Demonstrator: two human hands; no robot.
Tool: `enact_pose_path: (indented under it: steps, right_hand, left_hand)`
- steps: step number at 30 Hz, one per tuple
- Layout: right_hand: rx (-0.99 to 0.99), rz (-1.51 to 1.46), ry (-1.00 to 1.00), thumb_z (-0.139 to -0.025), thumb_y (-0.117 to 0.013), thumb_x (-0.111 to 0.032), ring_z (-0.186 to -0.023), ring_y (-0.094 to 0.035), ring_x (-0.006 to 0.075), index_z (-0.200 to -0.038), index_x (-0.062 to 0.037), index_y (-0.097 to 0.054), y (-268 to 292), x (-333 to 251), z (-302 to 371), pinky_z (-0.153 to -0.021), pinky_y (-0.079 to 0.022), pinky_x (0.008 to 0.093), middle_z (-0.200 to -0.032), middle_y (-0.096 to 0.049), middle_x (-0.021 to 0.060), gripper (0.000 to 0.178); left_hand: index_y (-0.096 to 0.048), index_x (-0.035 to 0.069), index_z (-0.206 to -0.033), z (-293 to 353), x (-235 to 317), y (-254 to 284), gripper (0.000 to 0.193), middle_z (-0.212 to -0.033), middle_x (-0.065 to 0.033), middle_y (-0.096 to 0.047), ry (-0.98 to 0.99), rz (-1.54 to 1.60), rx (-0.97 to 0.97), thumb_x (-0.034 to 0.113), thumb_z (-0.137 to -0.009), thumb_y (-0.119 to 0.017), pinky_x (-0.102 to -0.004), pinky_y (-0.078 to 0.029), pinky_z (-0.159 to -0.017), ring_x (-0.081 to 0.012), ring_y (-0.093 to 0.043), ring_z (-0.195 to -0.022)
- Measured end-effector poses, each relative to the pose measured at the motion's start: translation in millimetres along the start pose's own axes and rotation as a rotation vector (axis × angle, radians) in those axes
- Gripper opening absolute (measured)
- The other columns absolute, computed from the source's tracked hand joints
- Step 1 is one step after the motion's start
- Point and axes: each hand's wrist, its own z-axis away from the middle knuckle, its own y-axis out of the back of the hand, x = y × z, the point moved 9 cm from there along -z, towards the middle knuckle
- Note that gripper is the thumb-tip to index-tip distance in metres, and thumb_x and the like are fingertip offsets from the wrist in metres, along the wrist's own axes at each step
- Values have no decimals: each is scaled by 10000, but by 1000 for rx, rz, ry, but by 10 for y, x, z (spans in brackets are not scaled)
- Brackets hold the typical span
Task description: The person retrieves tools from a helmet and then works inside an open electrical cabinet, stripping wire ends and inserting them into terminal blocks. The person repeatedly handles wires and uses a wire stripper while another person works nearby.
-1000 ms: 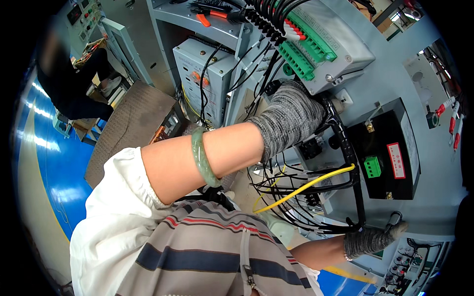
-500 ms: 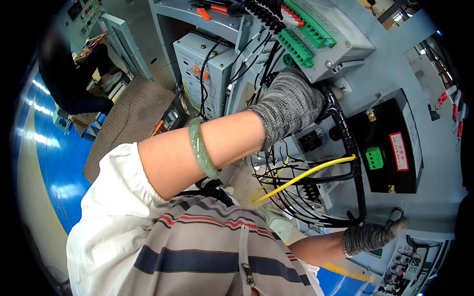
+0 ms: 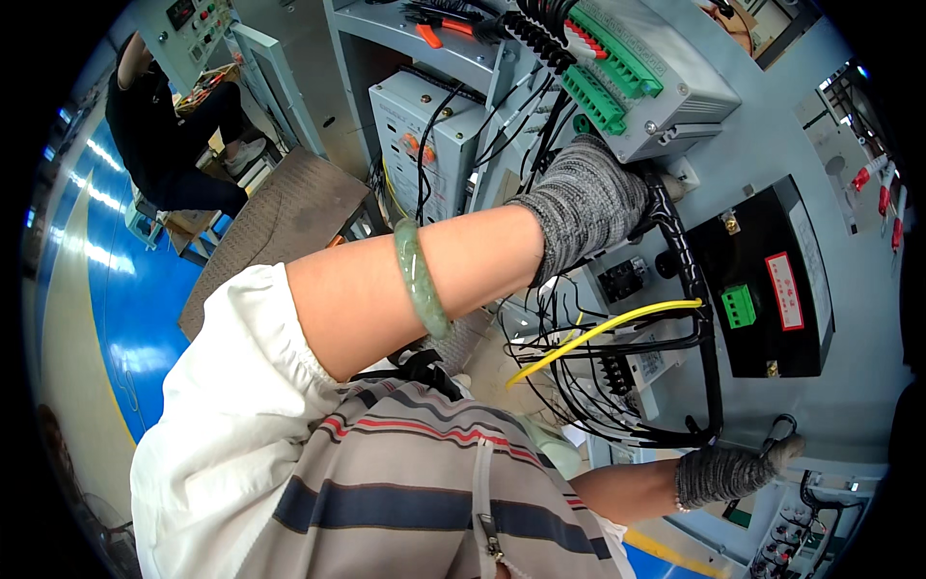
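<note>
My left hand (image 3: 593, 207), in a grey knitted glove, is closed around the upper part of a black wrapped wire bundle (image 3: 696, 280), just below a grey module with green terminal blocks (image 3: 595, 99). Its fingertips are hidden behind the hand. The bundle runs down the grey panel, and several loose black wires (image 3: 569, 386) and a yellow wire (image 3: 608, 338) branch off it. At the lower right, my gloved right hand (image 3: 728, 475) has its fingers bent around a black tube-shaped piece (image 3: 779, 430) by the panel's lower edge.
A black box with a green connector (image 3: 739, 307) is fixed to the panel. Beyond my left arm stand a grey box with orange knobs (image 3: 417, 145) and a shelf with orange-handled pliers (image 3: 429, 36). A person in dark clothes (image 3: 159, 145) sits at the far left beside a brown platform (image 3: 280, 217).
The view has shifted slightly, so the scene sits a little further right and lower. Both hands stay at the same places on the panel.
</note>
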Motion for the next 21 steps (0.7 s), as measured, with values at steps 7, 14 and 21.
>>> enact_pose_path:
  steps: [7, 14, 21]
  right_hand:
    - [-55, -16, -48, -847, -557, -302, -978, -510, 237, -1120, 76, -528, -24, -9, -63, -903, -384, 341, -1131, -529, 167, 467]
    - [-23, 132, 91, -841, -541, -298, -983, -516, 230, -1146, 75, -510, 11, -153, -16, -903, -378, 327, -1128, -529, 159, 483]
    - [55, 70, -75, -794, -589, -347, -990, -507, 229, -1139, 63, -512, 70, 5, -67, -897, -378, 345, -1119, -522, 161, 541]
  left_hand:
    - [-481, -14, -1075, 89, -17, -101, 603, -724, -111, -594, 244, 188, -122, 351, -677, -749, -257, -489, -473, -147, -590, -556]
    - [-471, -12, -1069, 124, 36, -110, 590, -729, -98, -590, 252, 323, -104, 333, -682, -752, -257, -492, -474, -142, -592, -571]
    - [-523, 13, -1045, 80, 21, -149, 568, -720, -84, -611, 325, 160, -147, 410, -689, -720, -250, -507, -552, -135, -596, -595]
